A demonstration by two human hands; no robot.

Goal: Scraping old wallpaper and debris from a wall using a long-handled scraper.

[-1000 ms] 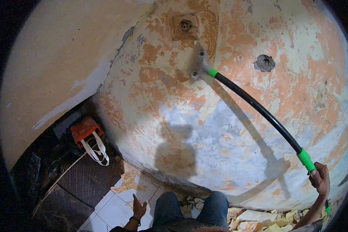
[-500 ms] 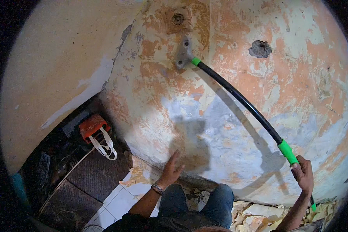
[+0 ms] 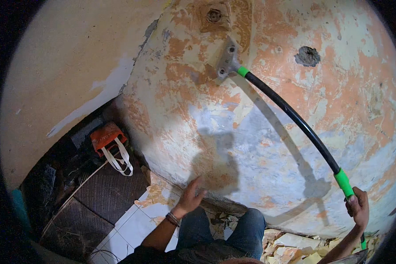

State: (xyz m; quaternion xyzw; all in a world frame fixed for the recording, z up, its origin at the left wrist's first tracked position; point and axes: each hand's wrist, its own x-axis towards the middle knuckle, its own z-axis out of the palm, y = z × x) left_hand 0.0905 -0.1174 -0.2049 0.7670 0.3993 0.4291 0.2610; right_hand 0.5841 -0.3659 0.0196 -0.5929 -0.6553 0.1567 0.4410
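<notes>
My right hand (image 3: 357, 207), low at the right, is closed round the green grip of a long-handled scraper (image 3: 295, 121). Its black pole rises to the upper left and looks curved in this lens. At the far end, the grey metal scraper head (image 3: 228, 59) with two bolts lies at the patchy wall (image 3: 268, 167), just below a square recess. The pole's green tip shows under my right forearm. My left hand (image 3: 190, 200) holds nothing, fingers apart, in front of the wall's lower part; whether it touches the wall I cannot tell.
A round hole (image 3: 307, 56) pits the wall at upper right. Torn wallpaper scraps (image 3: 290, 246) pile along its foot. To the left, an orange bag (image 3: 108, 138) with white handles sits by dark ribbed panels (image 3: 97, 198). White floor tiles (image 3: 138, 224) show beside my legs.
The scraper head has shifted right and slightly down across the wall. My right hand has moved right and lower with the grip. My left hand has dropped slightly, still open.
</notes>
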